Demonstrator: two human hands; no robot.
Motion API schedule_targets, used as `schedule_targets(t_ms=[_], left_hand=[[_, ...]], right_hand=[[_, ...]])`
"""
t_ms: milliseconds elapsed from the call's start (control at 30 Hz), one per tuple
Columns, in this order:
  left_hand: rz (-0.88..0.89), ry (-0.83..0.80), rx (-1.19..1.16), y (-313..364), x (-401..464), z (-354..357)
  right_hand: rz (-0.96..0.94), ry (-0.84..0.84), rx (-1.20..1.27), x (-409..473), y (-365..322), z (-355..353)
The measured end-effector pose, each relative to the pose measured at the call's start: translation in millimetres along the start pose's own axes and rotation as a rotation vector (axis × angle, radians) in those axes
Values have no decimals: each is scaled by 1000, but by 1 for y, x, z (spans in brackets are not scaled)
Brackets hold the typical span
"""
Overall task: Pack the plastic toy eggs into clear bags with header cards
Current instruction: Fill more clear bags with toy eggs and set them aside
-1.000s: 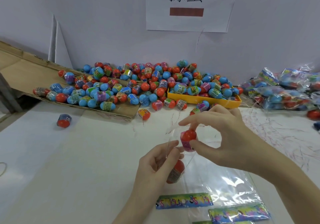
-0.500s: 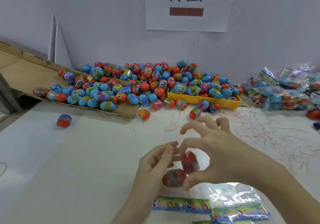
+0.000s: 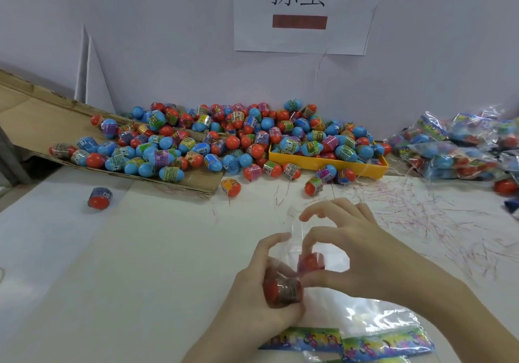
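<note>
My left hand (image 3: pixel 252 292) grips a clear bag (image 3: pixel 295 236) low down, its fingers curled round a red egg (image 3: pixel 282 292) lying at the bag's bottom. My right hand (image 3: pixel 359 253) pinches a second red egg (image 3: pixel 310 261) between thumb and forefinger, inside the bag just above the first. The bag's open mouth stands up between my two hands. A big heap of blue and red toy eggs (image 3: pixel 224 141) lies at the back of the table.
A yellow tray (image 3: pixel 328 163) full of eggs sits behind my hands, a cardboard flap (image 3: pixel 33 121) to the left. Packed bags (image 3: pixel 460 149) pile at the right. Spare bags with colourful header cards (image 3: pixel 345 340) lie near me. A loose egg (image 3: pixel 99 197) rests at the left.
My right hand has lowered the second egg from the bag's mouth down into the bag, onto the first egg. Both hands have sunk towards the table.
</note>
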State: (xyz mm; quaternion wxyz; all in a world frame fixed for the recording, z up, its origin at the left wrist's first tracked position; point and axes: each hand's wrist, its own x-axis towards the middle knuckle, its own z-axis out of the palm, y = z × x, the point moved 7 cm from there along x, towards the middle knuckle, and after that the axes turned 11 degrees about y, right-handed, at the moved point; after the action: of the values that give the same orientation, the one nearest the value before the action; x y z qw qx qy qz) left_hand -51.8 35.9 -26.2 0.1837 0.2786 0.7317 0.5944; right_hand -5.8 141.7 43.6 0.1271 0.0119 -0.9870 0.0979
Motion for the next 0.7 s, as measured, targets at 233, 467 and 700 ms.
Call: schedule_targets(t_ms=[233, 467, 700], left_hand=[[34, 64, 0, 4, -1, -6], [-132, 139, -257, -2, 3, -13], [-193, 21, -299, -3, -1, -4]], right_hand=[[-24, -39, 87, -6, -6, -3], [30, -29, 297, -3, -4, -4], [60, 110, 500, 1, -3, -9]])
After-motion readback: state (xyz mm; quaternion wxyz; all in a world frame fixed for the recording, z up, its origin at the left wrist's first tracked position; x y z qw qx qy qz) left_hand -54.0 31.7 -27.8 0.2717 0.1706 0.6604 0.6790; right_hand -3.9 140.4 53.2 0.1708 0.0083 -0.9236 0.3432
